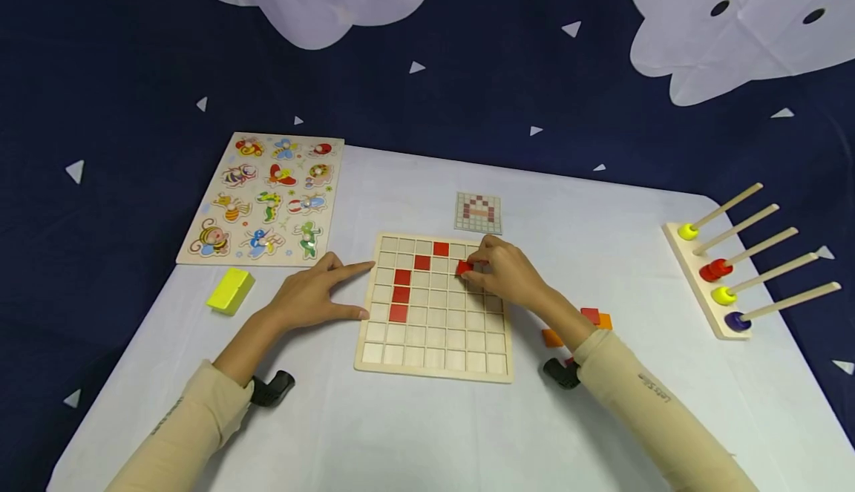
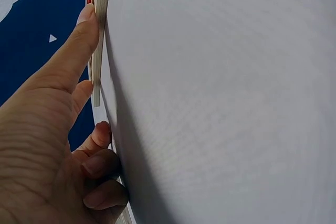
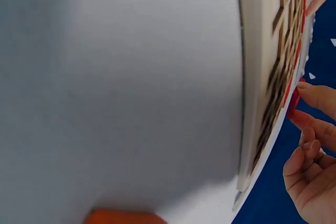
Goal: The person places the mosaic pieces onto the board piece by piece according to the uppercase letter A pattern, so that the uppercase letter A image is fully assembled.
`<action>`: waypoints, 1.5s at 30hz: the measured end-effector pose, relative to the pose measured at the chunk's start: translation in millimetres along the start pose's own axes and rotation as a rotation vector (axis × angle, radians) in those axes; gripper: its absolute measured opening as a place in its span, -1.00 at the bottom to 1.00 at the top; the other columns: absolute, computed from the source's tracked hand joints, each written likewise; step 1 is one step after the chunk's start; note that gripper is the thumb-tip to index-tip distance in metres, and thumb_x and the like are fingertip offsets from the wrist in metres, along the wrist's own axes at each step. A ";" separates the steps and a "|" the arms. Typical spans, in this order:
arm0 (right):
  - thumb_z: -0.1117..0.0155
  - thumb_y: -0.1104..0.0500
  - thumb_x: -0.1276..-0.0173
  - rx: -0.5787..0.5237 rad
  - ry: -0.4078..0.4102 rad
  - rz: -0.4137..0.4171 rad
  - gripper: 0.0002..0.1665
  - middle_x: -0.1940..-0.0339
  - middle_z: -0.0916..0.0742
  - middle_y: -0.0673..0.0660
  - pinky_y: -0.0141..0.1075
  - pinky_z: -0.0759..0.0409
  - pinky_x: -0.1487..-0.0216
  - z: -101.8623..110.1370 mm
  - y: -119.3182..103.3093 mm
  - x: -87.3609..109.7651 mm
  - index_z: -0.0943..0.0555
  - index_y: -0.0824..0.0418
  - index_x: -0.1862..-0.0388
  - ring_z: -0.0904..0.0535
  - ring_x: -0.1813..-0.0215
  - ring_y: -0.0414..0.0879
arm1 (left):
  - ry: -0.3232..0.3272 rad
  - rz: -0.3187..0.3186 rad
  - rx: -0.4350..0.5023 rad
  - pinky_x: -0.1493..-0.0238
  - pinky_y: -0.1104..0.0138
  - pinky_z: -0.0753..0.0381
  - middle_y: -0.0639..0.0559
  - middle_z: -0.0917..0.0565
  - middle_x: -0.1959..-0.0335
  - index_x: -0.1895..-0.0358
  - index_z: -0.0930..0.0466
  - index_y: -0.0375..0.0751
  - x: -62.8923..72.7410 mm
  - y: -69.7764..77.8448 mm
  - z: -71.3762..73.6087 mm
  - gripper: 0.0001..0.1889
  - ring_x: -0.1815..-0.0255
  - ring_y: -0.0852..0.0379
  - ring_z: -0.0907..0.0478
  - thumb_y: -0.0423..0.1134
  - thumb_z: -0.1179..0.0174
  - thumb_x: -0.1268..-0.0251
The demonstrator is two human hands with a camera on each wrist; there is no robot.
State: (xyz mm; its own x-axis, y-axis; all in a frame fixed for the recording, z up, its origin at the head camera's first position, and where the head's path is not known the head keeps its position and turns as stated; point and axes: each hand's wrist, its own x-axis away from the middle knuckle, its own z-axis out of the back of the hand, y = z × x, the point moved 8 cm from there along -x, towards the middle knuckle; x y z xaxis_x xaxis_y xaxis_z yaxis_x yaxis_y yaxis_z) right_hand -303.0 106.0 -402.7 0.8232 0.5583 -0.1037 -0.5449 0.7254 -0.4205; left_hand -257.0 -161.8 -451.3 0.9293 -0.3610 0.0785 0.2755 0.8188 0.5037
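Five red squares [image 1: 402, 277] lay in cells of a wooden grid board [image 1: 434, 337], three in a column toward its left side and two stepping away to the right, up to the far row. The board sat near the middle of a white table [image 1: 320, 418]. Over its far right part, a person's right hand [image 1: 509, 275] pinched another red piece [image 1: 462, 268] between thumb and forefinger; I could not tell whether that piece touched the board. The left hand [image 1: 307, 299] had its forefinger and thumb spread wide, their tips against the board's left edge, the other fingers curled in.

Just beyond the board was a small pattern card [image 1: 478, 229]. An insect puzzle [image 1: 263, 199] and a yellow block [image 1: 230, 291] lay to the left. Loose orange pieces [image 1: 551, 338] were near the right forearm, and a peg rack [image 1: 693, 254] with beads stood farther right.
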 end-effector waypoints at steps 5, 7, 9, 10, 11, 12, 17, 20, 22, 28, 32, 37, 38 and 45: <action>-0.47 0.17 -0.24 0.002 0.002 0.018 -0.68 0.30 -0.61 0.17 -0.27 -0.48 0.31 -3.7 1.6 -2.8 -0.75 0.39 0.13 -0.46 0.36 -0.07 | 0.000 -0.002 -0.003 0.46 0.30 -0.23 0.05 -0.37 0.23 -0.44 -0.39 0.18 -0.3 0.3 -0.1 -0.09 0.48 0.14 -0.25 0.31 -0.44 0.06; -0.47 0.16 -0.24 0.012 0.008 0.028 -0.68 0.30 -0.62 0.17 -0.25 -0.49 0.30 -4.2 0.7 -4.5 -0.76 0.38 0.14 -0.48 0.35 -0.08 | 0.002 -0.002 -0.005 0.47 0.30 -0.22 0.05 -0.37 0.23 -0.44 -0.39 0.18 -0.3 0.0 0.1 -0.09 0.49 0.14 -0.25 0.32 -0.44 0.06; -0.47 0.16 -0.25 0.024 0.006 0.033 -0.69 0.30 -0.63 0.17 -0.24 -0.51 0.28 -5.3 0.3 -6.0 -0.76 0.37 0.14 -0.49 0.34 -0.08 | 0.002 -0.002 -0.004 0.47 0.30 -0.22 0.05 -0.37 0.22 -0.45 -0.38 0.18 -0.3 -0.2 0.0 -0.09 0.49 0.15 -0.25 0.32 -0.43 0.06; -0.47 0.15 -0.25 0.026 0.001 0.033 -0.69 0.30 -0.63 0.16 -0.24 -0.51 0.28 -6.3 0.2 -6.8 -0.76 0.36 0.13 -0.49 0.33 -0.09 | 0.001 -0.002 -0.003 0.47 0.30 -0.22 0.05 -0.38 0.22 -0.45 -0.38 0.18 -0.2 -0.3 -0.1 -0.09 0.49 0.15 -0.25 0.32 -0.43 0.06; -0.47 0.15 -0.25 0.031 -0.003 0.031 -0.69 0.29 -0.63 0.16 -0.24 -0.51 0.27 -7.3 0.4 -7.5 -0.76 0.36 0.13 -0.49 0.33 -0.09 | 0.000 -0.002 -0.001 0.47 0.30 -0.22 0.05 -0.37 0.22 -0.45 -0.38 0.18 -0.2 -0.4 -0.1 -0.09 0.49 0.15 -0.25 0.31 -0.43 0.06; -0.47 0.14 -0.26 0.033 -0.009 0.027 -0.68 0.29 -0.63 0.15 -0.24 -0.51 0.27 -8.2 0.5 -7.9 -0.76 0.36 0.12 -0.49 0.33 -0.09 | -0.001 -0.002 -0.001 0.47 0.30 -0.22 0.05 -0.37 0.22 -0.45 -0.38 0.18 -0.1 -0.4 -0.1 -0.09 0.49 0.15 -0.25 0.31 -0.44 0.06; -0.47 0.11 -0.25 0.020 -0.017 0.005 -0.64 0.29 -0.62 0.14 -0.25 -0.47 0.30 -10.0 1.2 -9.5 -0.75 0.33 0.08 -0.46 0.35 -0.10 | 0.001 -0.002 -0.002 0.48 0.30 -0.22 0.04 -0.38 0.22 -0.45 -0.38 0.18 -0.2 0.3 0.8 -0.10 0.49 0.14 -0.25 0.31 -0.44 0.05; -0.48 0.09 -0.23 0.009 -0.011 -0.013 -0.65 0.28 -0.62 0.14 -0.26 -0.46 0.30 -9.5 2.3 -9.8 -0.76 0.30 0.09 -0.46 0.35 -0.10 | 0.000 0.000 -0.002 0.48 0.31 -0.22 0.04 -0.38 0.22 -0.45 -0.38 0.17 -0.2 1.0 1.2 -0.10 0.49 0.14 -0.25 0.31 -0.44 0.05; -0.49 0.09 -0.23 0.003 -0.005 -0.022 -0.65 0.28 -0.61 0.13 -0.27 -0.45 0.30 -9.6 3.3 -10.0 -0.77 0.29 0.09 -0.45 0.35 -0.10 | -0.001 0.001 -0.003 0.47 0.31 -0.22 0.04 -0.38 0.22 -0.45 -0.38 0.17 -0.2 1.2 1.2 -0.10 0.49 0.14 -0.25 0.31 -0.44 0.05; -0.51 0.13 -0.19 -0.043 0.018 -0.038 -0.67 0.30 -0.54 0.11 -0.27 -0.42 0.30 -10.4 5.7 -10.9 -0.78 0.30 0.12 -0.41 0.33 -0.11 | -0.004 0.000 -0.005 0.47 0.31 -0.22 0.04 -0.37 0.22 -0.45 -0.38 0.17 -0.1 1.0 0.8 -0.10 0.49 0.14 -0.24 0.31 -0.44 0.05; -0.51 0.15 -0.18 -0.081 0.014 -0.065 -0.70 0.31 -0.58 0.10 -0.26 -0.43 0.27 -11.9 8.7 -11.5 -0.78 0.29 0.14 -0.44 0.32 -0.11 | -0.005 0.001 -0.005 0.47 0.30 -0.23 0.04 -0.37 0.22 -0.45 -0.38 0.18 -0.3 0.3 0.6 -0.09 0.48 0.14 -0.25 0.31 -0.44 0.05; -0.49 0.13 -0.21 -0.077 -0.010 -0.082 -0.69 0.26 -0.63 0.11 -0.25 -0.42 0.27 -12.3 8.5 -12.3 -0.78 0.26 0.11 -0.45 0.31 -0.10 | 0.000 0.001 -0.010 0.47 0.31 -0.22 0.04 -0.37 0.23 -0.45 -0.38 0.17 -0.4 -0.4 0.9 -0.09 0.48 0.14 -0.25 0.31 -0.44 0.05; -0.49 0.11 -0.22 -0.073 -0.018 -0.083 -0.67 0.25 -0.62 0.12 -0.25 -0.42 0.27 -12.3 8.2 -12.3 -0.77 0.25 0.08 -0.45 0.31 -0.09 | 0.001 0.002 -0.011 0.47 0.31 -0.22 0.04 -0.37 0.23 -0.45 -0.39 0.17 -0.3 -0.7 0.8 -0.10 0.48 0.14 -0.25 0.31 -0.44 0.05; -0.47 0.03 -0.26 -0.087 -0.023 -0.089 -0.47 0.23 -0.52 0.20 -0.25 -0.41 0.28 0.6 8.7 2.6 -0.67 0.26 -0.14 -0.45 0.25 -0.02 | -0.002 0.006 -0.007 0.46 0.30 -0.22 0.05 -0.36 0.23 -0.45 -0.38 0.18 0.3 -1.6 -0.2 -0.09 0.47 0.14 -0.26 0.34 -0.43 0.06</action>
State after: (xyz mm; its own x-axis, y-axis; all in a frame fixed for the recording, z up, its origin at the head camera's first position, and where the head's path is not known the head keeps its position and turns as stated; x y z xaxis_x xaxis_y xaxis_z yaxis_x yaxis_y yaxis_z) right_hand -305.7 114.0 -406.0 0.8633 0.5029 -0.0425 -0.4532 0.7354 -0.5038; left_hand -257.1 -163.1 -452.2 0.9305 -0.3568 0.0834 0.2714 0.8240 0.4973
